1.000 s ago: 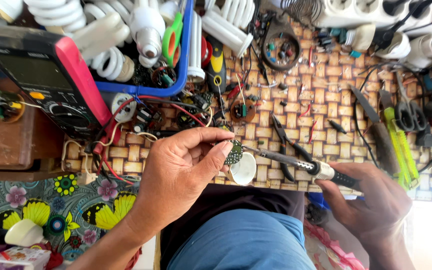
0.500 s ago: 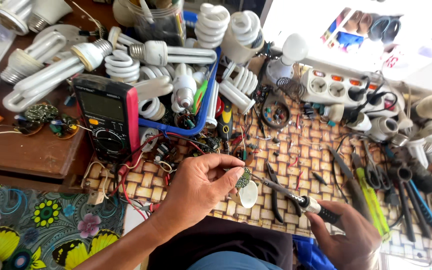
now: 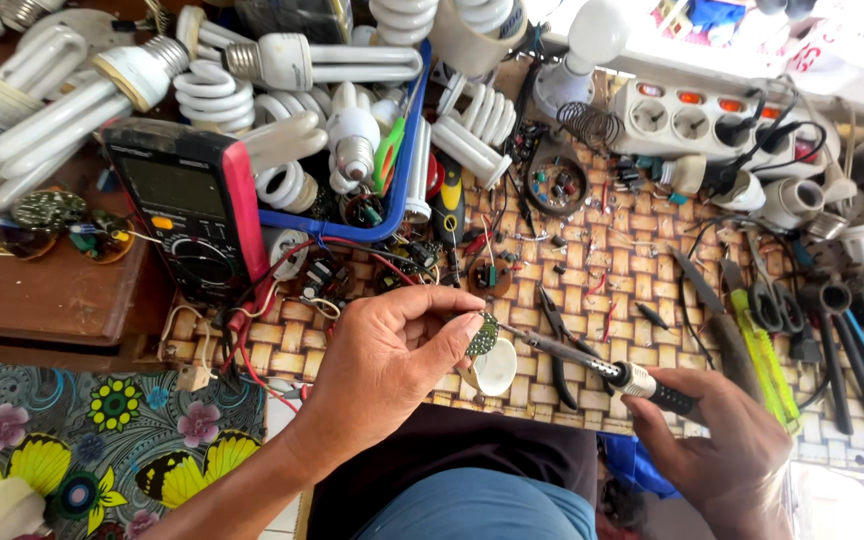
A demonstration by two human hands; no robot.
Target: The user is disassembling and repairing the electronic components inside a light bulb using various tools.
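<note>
The thumb and fingertips (image 3: 457, 322) of the left hand (image 3: 382, 365) are pinching the edge of a small round circuit board (image 3: 483, 335), holding it tilted just above the woven mat (image 3: 642, 290) so that its face is turned toward the tool coming in from the right. The right hand (image 3: 732, 455) is wrapping its fingers closed around the dark handle of a soldering iron (image 3: 592, 365), gripping it far back from the hot end, and the slim metal tip is reaching leftward to touch, or very nearly touch, the board's rim. Just below the board, a white lamp base cup (image 3: 497, 368) is lying on the mat. A pair of pliers (image 3: 557, 335) is resting beside the iron's shaft. Farther out, a red-edged multimeter (image 3: 187, 210) is leaning by a blue tray (image 3: 407, 175) heaped with spiral and tube lamps, its red leads trailing over the mat. A white power strip (image 3: 707, 120) with 4 sockets is sitting at the back, and cutters and scissors (image 3: 772, 290) are lined up to the right.
</note>
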